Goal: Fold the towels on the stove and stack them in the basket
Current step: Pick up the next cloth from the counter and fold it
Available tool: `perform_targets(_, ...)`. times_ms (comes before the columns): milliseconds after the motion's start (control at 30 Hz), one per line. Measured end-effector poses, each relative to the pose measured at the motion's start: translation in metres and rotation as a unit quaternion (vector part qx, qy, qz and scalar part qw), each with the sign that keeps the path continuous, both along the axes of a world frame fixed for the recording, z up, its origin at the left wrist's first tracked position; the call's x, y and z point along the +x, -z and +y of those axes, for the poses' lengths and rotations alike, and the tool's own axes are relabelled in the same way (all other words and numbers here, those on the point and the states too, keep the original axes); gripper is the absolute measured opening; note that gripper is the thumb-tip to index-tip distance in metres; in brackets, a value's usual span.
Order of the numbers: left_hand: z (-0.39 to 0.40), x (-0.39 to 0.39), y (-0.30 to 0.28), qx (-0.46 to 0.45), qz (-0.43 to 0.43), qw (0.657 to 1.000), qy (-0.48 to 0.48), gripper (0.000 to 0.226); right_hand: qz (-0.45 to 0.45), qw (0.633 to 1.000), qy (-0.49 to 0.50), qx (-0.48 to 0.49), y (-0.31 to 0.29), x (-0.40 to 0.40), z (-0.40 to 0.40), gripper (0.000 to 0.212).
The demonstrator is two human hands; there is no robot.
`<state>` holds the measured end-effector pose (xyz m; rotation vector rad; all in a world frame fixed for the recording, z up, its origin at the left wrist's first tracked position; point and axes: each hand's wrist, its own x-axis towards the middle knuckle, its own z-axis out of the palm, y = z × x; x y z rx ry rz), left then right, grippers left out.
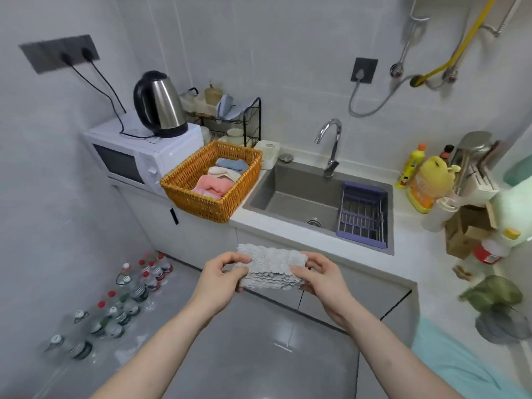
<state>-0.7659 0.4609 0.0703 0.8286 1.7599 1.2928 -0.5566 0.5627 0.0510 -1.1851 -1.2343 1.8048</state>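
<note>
Towel: nubby grey towel [270, 267], folded into a thick rectangle.
Hands: left hand [223, 276] and right hand [319, 276] pinched its ends.
Basket: woven wicker basket [201, 200] held folded towels.

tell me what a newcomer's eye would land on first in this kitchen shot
First, the folded grey towel held up in mid-frame, the left hand and right hand gripping its two ends. Next, the orange wicker basket on the counter left of the sink, with pink, cream and blue towels already inside. The steel kettle on the white microwave stands out behind it.
</note>
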Motion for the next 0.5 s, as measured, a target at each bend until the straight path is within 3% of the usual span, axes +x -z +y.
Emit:
perform_targets(167,0.022,-0.047,-0.004,0.005,0.01,0.998,-0.055,0.021,-0.011,0.997,-0.066,0.024,-0.005,-0.057,0.047,0.034)
perform_targets(500,0.108,-0.148,-0.004,0.015,0.023,0.995,-0.091,0.025,-0.027,0.994,-0.095,0.052,-0.01,-0.162,0.138,0.033)
